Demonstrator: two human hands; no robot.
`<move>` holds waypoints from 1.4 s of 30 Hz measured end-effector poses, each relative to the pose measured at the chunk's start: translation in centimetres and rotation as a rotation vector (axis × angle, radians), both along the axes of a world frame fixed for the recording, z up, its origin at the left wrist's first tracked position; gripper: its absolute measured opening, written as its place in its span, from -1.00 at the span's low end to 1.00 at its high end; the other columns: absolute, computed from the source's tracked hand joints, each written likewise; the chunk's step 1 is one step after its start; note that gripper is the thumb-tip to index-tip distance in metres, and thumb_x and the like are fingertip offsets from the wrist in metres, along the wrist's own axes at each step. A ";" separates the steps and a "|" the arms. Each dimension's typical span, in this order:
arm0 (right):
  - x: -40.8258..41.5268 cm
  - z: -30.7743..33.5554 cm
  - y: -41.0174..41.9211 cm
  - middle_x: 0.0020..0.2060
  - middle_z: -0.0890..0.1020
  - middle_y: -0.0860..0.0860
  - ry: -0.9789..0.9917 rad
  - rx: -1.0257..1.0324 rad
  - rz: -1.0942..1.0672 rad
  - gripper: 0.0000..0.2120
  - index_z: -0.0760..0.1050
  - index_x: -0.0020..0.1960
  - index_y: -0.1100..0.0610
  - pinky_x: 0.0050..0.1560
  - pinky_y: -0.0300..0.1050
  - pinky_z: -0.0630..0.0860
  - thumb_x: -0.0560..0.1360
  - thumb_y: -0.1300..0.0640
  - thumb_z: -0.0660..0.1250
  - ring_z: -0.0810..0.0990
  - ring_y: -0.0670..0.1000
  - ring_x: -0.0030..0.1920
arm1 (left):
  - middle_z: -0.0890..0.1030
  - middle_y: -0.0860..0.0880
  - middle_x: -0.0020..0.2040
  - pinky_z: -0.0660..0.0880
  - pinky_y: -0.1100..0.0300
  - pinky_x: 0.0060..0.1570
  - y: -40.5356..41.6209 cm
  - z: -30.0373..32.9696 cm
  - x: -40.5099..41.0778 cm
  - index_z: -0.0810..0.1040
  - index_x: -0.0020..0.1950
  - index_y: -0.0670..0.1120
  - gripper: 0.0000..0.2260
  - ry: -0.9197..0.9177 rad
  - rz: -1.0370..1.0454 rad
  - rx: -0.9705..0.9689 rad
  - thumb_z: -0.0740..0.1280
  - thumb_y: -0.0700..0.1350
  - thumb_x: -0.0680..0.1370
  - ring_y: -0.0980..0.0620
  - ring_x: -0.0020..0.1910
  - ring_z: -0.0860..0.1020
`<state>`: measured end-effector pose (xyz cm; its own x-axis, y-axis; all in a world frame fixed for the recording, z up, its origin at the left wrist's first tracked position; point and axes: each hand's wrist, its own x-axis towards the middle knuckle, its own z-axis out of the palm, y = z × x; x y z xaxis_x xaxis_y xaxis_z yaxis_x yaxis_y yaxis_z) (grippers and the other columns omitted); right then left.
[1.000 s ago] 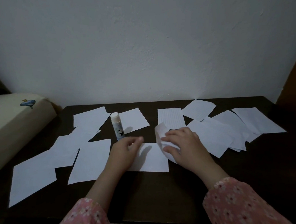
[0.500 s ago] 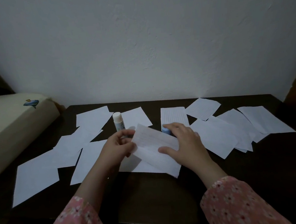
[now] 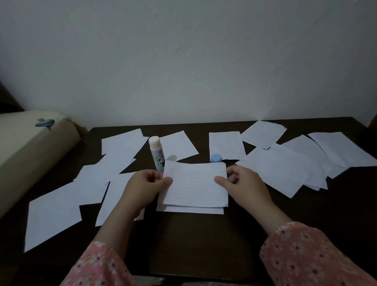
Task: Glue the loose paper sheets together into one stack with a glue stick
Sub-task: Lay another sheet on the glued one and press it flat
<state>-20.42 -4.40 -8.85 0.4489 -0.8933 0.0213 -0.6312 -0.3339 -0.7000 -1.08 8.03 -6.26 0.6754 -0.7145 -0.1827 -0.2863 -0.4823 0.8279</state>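
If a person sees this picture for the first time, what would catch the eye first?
Probably the lined sheet in the middle, which the left hand and right hand pinch by its side edges above a sheet on the dark table. Next, the glue stick upright behind it, and its blue cap nearby.

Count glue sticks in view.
1: the glue stick stands upright on the table, just behind the left hand pinching the lined sheet. Loose papers could hide another.

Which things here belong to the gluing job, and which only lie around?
For the job:
- lined sheet pinched by left hand and right hand
- sheets under it
- glue stick
- blue cap
- loose sheets

Lying around:
- cream cushion
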 end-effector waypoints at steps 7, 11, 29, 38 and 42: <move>0.5 0.0 0.3 -0.19 0.49 -0.18 0.159 -0.115 0.001 -0.76 0.50 0.19 -0.04 0.18 -0.05 0.26 0.59 -0.09 0.20 0.44 -0.13 -0.11 | 0.62 0.01 -0.14 0.48 0.24 -0.24 0.1 -0.4 0.7 0.48 0.07 0.09 -0.74 -0.155 -0.008 0.062 0.46 0.03 0.45 0.08 -0.15 0.58; 0.5 0.5 0.7 -0.09 0.59 -0.14 0.276 -0.256 0.021 -0.71 0.51 0.24 -0.04 0.18 -0.06 0.22 0.58 -0.11 0.22 0.50 -0.10 -0.05 | 0.60 0.04 -0.13 0.43 0.26 -0.26 0.1 -0.6 0.8 0.47 0.09 0.09 -0.72 -0.211 -0.052 0.106 0.46 0.04 0.45 0.11 -0.15 0.56; 0.6 0.4 1.1 -0.12 0.60 -0.14 0.367 -0.388 0.022 -0.77 0.51 0.17 -0.10 0.17 -0.04 0.24 0.58 -0.11 0.22 0.50 -0.08 -0.03 | 0.57 0.09 -0.09 0.40 0.35 -0.22 -0.2 -2.0 0.6 0.57 -0.04 0.13 -0.90 -0.336 -0.095 0.103 0.43 0.01 0.48 0.17 -0.12 0.50; 0.9 0.6 1.4 0.25 0.44 -0.04 0.398 -0.383 -0.006 -0.49 0.28 0.44 -0.03 0.24 -0.03 0.29 0.55 -0.16 0.21 0.38 -0.01 0.24 | 0.51 0.05 0.04 0.50 0.25 -0.02 -0.5 -1.5 -0.2 0.53 0.11 0.06 -0.73 -0.534 -0.092 0.163 0.44 0.05 0.45 0.12 -0.04 0.48; 1.6 0.5 2.1 0.33 0.37 -0.10 0.289 -0.418 0.174 -0.57 0.31 0.42 -0.07 0.32 -0.05 0.22 0.58 -0.12 0.15 0.30 -0.07 0.32 | 0.47 0.10 0.24 0.38 0.25 0.16 -0.8 -1.5 -1.5 0.51 0.25 0.08 -0.70 -0.704 -0.188 0.060 0.35 0.07 0.52 0.13 0.20 0.43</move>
<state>-18.77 -2.26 -8.37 0.6297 -0.7471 0.2131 -0.6890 -0.6638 -0.2910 -2.53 7.22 -7.78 0.5144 -0.8321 0.2073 -0.8232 -0.4115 0.3911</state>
